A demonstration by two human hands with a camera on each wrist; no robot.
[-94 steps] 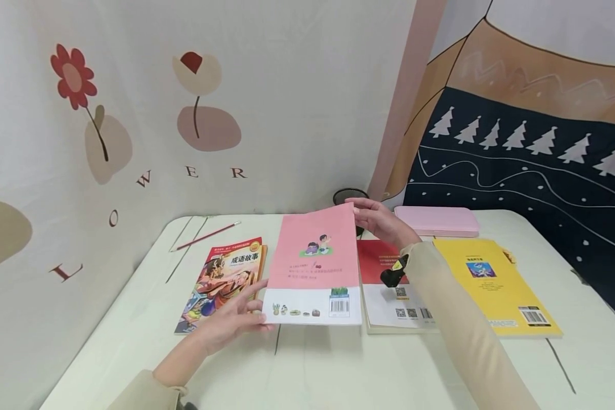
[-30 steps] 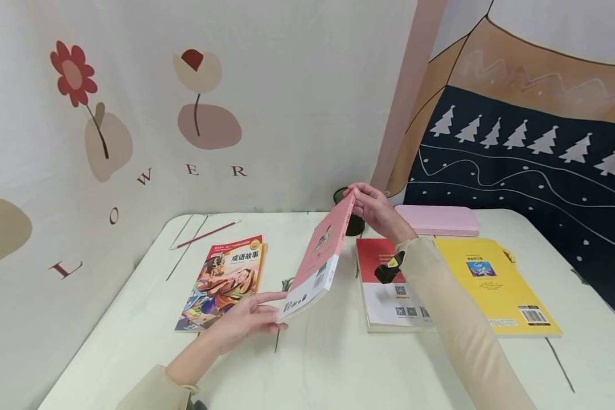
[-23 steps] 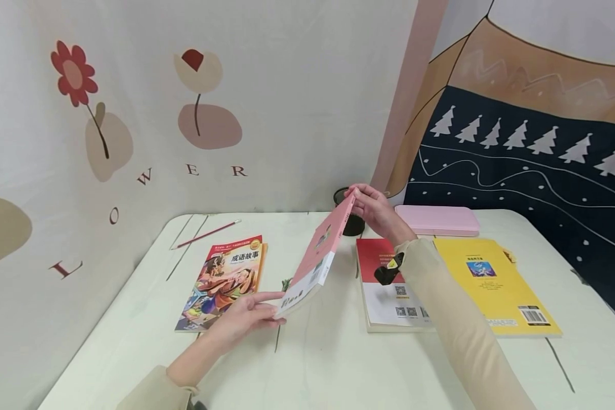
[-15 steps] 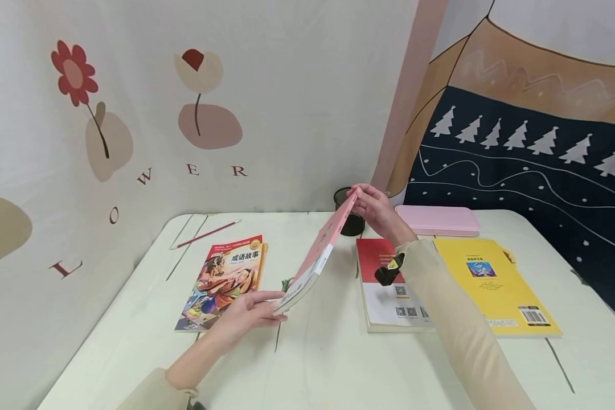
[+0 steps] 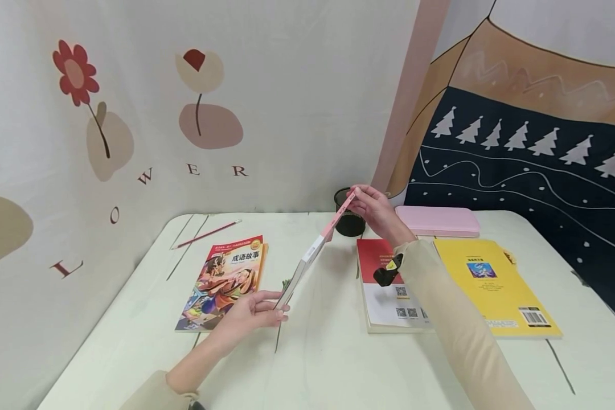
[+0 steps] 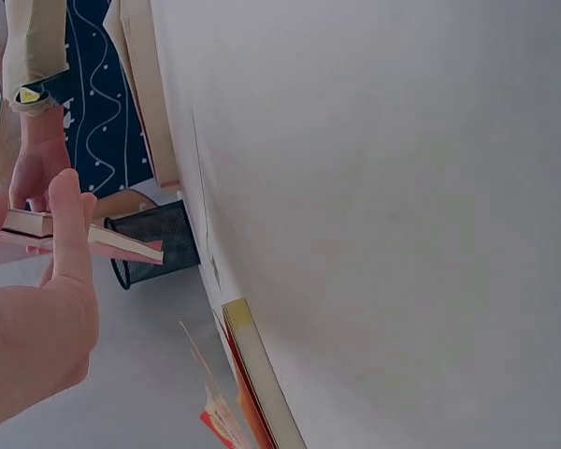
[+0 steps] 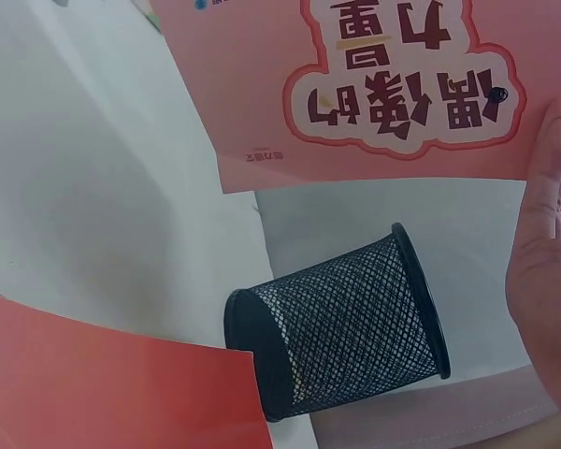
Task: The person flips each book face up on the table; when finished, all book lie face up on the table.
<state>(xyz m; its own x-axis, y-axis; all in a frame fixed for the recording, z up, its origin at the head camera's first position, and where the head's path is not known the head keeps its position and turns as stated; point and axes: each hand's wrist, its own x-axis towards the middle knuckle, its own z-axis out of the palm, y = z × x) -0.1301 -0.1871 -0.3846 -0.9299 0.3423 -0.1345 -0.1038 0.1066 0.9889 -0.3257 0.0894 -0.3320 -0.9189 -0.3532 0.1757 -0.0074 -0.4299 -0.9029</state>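
A thin pink-and-white paperback book (image 5: pixel 316 245) hangs tilted above the middle of the table, its spine facing the head camera. Its lower end is pinched by my left hand (image 5: pixel 246 319), thumb on the near side. My right hand (image 5: pixel 381 213) holds the raised upper corner between thumb and fingers. The right wrist view shows the pink front cover (image 7: pixel 243 112) with large lettering, and the right thumb lying along it. In the left wrist view, the left hand (image 6: pixel 37 327) partly hides the book.
A black mesh pen holder (image 5: pixel 349 223) stands behind the right hand, beside a pink case (image 5: pixel 437 221). Right of centre lie a red-and-white book (image 5: pixel 389 310) and a yellow book (image 5: pixel 497 285). At left are a colourful storybook (image 5: pixel 225 282), partly over another book, and a red pencil (image 5: pixel 207 234).
The pink book has turned from showing its back cover to nearly edge-on, spine toward the head camera. Both hands have kept hold of it; the right hand rose a little.
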